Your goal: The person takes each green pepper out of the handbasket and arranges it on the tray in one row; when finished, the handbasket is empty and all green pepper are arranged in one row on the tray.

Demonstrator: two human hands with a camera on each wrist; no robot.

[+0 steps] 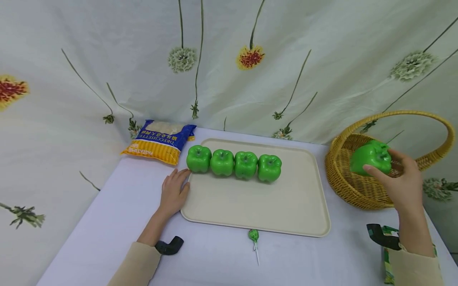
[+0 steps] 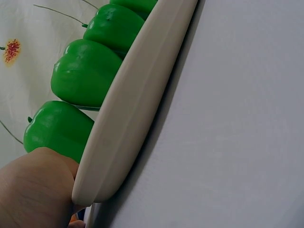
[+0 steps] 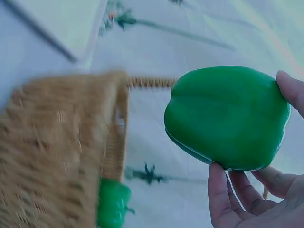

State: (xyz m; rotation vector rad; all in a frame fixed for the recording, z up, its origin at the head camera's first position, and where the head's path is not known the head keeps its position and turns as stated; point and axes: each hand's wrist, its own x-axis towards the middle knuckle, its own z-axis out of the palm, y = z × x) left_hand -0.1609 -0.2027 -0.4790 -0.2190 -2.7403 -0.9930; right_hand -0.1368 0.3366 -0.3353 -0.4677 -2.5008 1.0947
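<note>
My right hand [image 1: 404, 178] holds a green bell pepper [image 1: 370, 157] over the wicker basket [image 1: 343, 186]. In the right wrist view, thumb and fingertips grip the held pepper [image 3: 228, 116] from opposite sides; another green pepper [image 3: 112, 204] shows at the basket's opening. My left hand [image 1: 174, 192] rests at the left edge of the beige tray [image 1: 250, 206], its fingers fairly straight and thumb at the rim. Close to its fingertips, a row of several green bell peppers [image 1: 222, 162] stands along the tray's back left. The left wrist view shows the left hand [image 2: 35, 190] against the tray rim [image 2: 128, 118], partly hidden.
A blue and yellow pasta bag [image 1: 157, 141] lies behind the tray's left side. In front of the tray is a green lollipop [image 1: 253, 235]. A green packet [image 1: 388, 262] lies partly under the right forearm. The basket handle [image 1: 425, 115] arches up behind the right hand.
</note>
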